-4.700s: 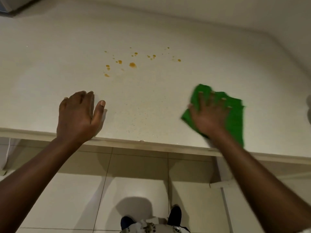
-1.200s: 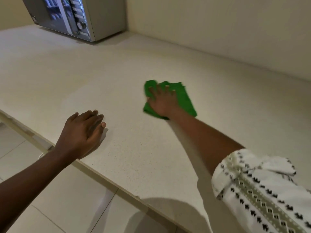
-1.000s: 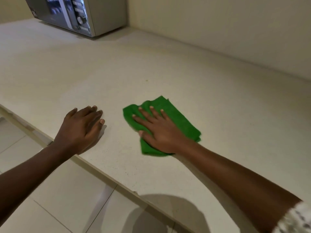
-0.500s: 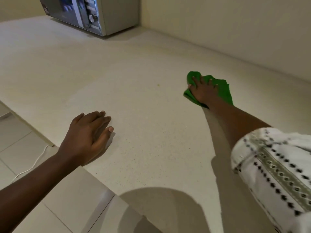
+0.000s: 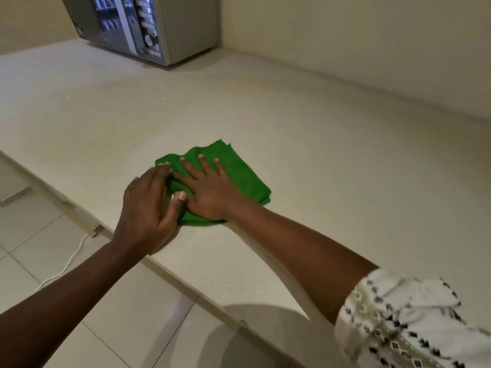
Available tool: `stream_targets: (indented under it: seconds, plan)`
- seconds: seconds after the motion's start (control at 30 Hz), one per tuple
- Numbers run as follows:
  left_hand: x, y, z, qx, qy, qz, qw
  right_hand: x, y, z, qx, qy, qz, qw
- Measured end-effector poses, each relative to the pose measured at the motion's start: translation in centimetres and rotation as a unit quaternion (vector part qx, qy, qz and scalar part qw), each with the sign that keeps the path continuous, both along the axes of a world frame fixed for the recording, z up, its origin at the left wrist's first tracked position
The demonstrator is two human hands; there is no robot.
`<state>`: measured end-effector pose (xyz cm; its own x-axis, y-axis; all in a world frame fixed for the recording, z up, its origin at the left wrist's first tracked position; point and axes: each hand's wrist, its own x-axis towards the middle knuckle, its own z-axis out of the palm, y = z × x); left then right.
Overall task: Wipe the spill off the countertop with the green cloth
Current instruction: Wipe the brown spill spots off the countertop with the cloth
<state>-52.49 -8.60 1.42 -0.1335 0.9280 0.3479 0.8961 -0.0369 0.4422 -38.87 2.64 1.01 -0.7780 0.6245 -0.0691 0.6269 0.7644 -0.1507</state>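
The green cloth [image 5: 239, 173] lies bunched on the pale countertop [image 5: 332, 160], not far from its front edge. My right hand [image 5: 210, 189] presses flat on the cloth with fingers spread. My left hand [image 5: 148, 208] rests beside it on the left, its fingertips and thumb touching the cloth's left edge. No orange spill drops show on the surface around the cloth.
A silver microwave [image 5: 143, 25] stands at the back left corner against the wall. The counter's front edge [image 5: 186, 282] runs diagonally; below it is tiled floor with a white cable [image 5: 66, 264].
My right hand has dragged the cloth back from the far right toward the front edge. My left hand has moved right and now touches the cloth.
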Motion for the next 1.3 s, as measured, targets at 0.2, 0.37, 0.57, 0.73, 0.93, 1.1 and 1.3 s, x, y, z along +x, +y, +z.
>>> stream_targets:
  seconds: [0.2, 0.37, 0.57, 0.73, 0.93, 1.1, 1.3]
  plan:
    - [-0.5, 0.1, -0.5, -0.033, 0.040, -0.013, 0.999, 11.6, 1.3, 0.6, 0.016, 0.010, -0.131, 0.991]
    - [-0.6, 0.3, -0.7, -0.028, 0.075, -0.032, 0.996, 29.4, 2.7, 0.2, 0.075, -0.033, -0.375, 0.923]
    - [0.0, 0.3, -0.5, -0.022, 0.091, -0.047, 0.995, 34.7, -3.0, 0.2, 0.015, -0.046, -0.586, 0.809]
    - [0.0, 0.1, -0.6, -0.015, 0.099, -0.062, 0.993, 19.8, -8.2, 0.6, 0.040, -0.055, -0.489, 0.869]
    - [-0.2, -0.1, -0.8, 0.000, 0.103, -0.081, 0.991, 6.0, -15.2, -0.5, 0.008, 0.008, -0.251, 0.968]
    - [-0.3, -0.1, -1.1, 0.002, 0.096, -0.092, 0.991, 15.7, -17.0, -0.8, 0.021, 0.026, -0.305, 0.952]
    - [-0.2, -0.3, -1.1, -0.009, 0.144, -0.106, 0.984, 33.4, -16.2, -0.4, 0.020, -0.026, -0.551, 0.834]
